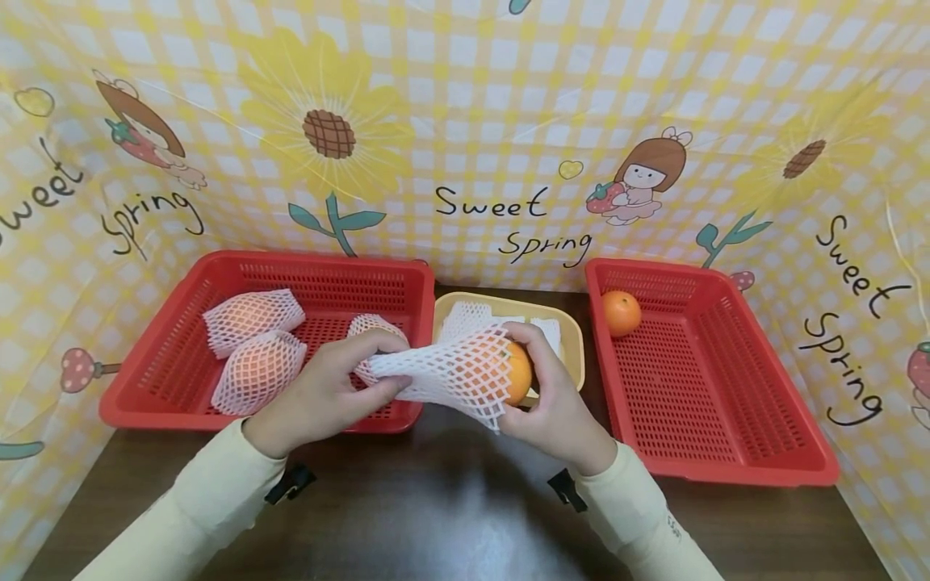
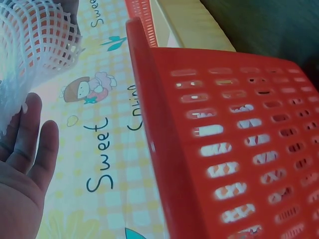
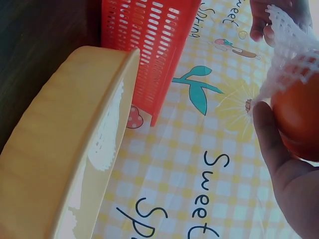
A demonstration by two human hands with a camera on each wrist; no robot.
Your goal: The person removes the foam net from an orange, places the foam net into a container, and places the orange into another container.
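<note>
An orange [image 1: 519, 374] sits partly inside a white foam net sleeve [image 1: 454, 373], its right side bare. My right hand [image 1: 555, 403] holds the orange from the right, thumb below and fingers above. With thumb and fingers, my left hand [image 1: 330, 387] pinches the gathered left end of the sleeve. Both hands are above the table, in front of a cream tray [image 1: 574, 339]. In the right wrist view the orange [image 3: 299, 109] shows bare below the net's edge. The left wrist view shows the net sleeve [image 2: 40, 45] above the left hand [image 2: 25, 164].
At left, a red basket [image 1: 160, 411] holds two netted oranges [image 1: 254, 313] and another netted fruit [image 1: 374, 327], partly hidden by the left hand. More foam sleeves [image 1: 465, 315] lie in the cream tray. A right-hand red basket [image 1: 726, 468] contains one bare orange [image 1: 621, 313].
</note>
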